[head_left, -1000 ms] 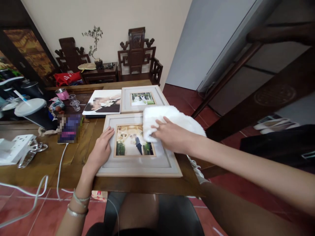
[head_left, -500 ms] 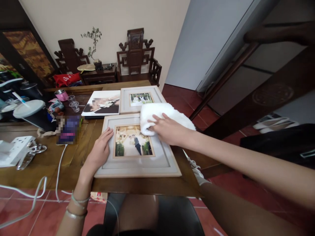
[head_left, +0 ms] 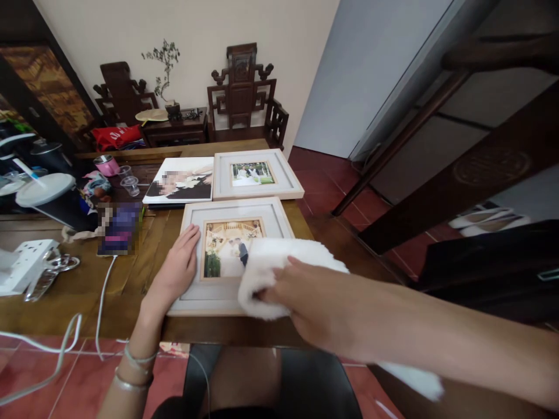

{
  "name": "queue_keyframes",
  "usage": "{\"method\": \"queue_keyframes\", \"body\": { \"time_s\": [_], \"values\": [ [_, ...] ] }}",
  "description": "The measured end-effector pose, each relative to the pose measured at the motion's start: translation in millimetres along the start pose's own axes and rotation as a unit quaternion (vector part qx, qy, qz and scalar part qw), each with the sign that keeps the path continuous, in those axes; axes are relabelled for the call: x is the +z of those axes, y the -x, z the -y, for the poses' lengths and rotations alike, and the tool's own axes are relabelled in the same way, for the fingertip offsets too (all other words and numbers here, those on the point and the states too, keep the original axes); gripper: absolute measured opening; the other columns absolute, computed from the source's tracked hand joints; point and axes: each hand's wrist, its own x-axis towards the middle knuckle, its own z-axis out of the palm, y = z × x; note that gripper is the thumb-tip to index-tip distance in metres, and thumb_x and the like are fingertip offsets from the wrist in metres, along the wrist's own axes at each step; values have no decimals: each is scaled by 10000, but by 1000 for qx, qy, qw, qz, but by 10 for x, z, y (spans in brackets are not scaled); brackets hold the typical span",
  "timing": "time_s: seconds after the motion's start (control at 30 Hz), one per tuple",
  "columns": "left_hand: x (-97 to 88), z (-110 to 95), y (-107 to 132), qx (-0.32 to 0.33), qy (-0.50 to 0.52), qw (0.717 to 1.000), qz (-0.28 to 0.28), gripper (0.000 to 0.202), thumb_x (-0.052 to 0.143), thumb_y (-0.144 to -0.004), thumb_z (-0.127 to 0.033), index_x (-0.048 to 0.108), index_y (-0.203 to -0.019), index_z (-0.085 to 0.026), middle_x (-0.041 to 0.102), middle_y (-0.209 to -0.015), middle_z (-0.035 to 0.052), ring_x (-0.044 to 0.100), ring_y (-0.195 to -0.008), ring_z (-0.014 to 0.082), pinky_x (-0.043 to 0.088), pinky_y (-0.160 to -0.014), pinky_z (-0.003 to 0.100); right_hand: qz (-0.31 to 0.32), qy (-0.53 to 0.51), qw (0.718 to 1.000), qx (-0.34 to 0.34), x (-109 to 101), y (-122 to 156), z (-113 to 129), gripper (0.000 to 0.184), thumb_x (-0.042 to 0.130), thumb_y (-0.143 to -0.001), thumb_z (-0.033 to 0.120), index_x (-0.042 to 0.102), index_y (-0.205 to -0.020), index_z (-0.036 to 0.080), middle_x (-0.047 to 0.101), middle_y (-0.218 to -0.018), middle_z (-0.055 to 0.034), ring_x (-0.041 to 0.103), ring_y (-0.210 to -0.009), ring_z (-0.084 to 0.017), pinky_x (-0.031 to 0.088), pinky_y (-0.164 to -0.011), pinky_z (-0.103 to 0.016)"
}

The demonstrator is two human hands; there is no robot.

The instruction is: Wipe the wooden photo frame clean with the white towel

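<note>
At centre, our flat left hand [head_left: 177, 272] steadies the picture frame [head_left: 238, 210], right hand [head_left: 317, 305] gripping a white cloth [head_left: 273, 265] — a hard swipe could slide the frame off the table [head_left: 131, 282].

The cloth [head_left: 271, 256] is plain fluffy white. The near frame [head_left: 236, 210] has a pale wood edge and a light grey mat around a photo in cream, green and dark blue. The far frame [head_left: 257, 190] matches, its photo green and white. The counter [head_left: 74, 297] is streaked brown wood, the floor [head_left: 323, 180] dark red tile. A cup [head_left: 107, 166] is pink, the cable [head_left: 103, 291] white.
</note>
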Motion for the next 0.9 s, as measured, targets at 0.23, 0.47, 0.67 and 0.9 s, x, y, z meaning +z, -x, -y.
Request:
{"method": "queue_keyframes", "body": {
  "time_s": [0.23,0.47,0.67,0.9],
  "values": [
    [4,-11,4,-1,-5,1000,-8,456,348,-944,-175,524,-1347,-56,485,-1446,203,393,-1399,265,321,-1171,481,-112,249,960,66,-113,-799,-547,614,499,-786,-50,561,-1359,162,263,-1575,-198,208,-1426,-455,257,-1090,-635],
    [16,-2,-2,0,-9,1000,-14,443,350,-950,-183,534,-1340,-81,504,-1433,189,398,-1397,259,326,-1166,492,-103,258,961,20,141,-906,-692,510,500,-851,32,567,-1351,106,264,-1558,-247,198,-1413,-489,228,-1100,-640],
    [10,-8,-2,-2,1,1000,-12,445,365,-945,-184,529,-1354,-121,496,-1447,163,393,-1400,258,318,-1168,497,6,174,985,19,142,-388,-39,599,631,-755,102,570,-1348,167,430,-1472,-238,424,-1314,-461,387,-1017,-595],
    [-10,-23,1,1,-10,1000,1,462,342,-947,-172,503,-1373,-89,477,-1457,186,379,-1407,262,315,-1168,504,77,5,997,-5,155,-107,285,608,549,-780,62,563,-1357,250,395,-1522,-148,335,-1390,-410,339,-1073,-628]
  ]
}}
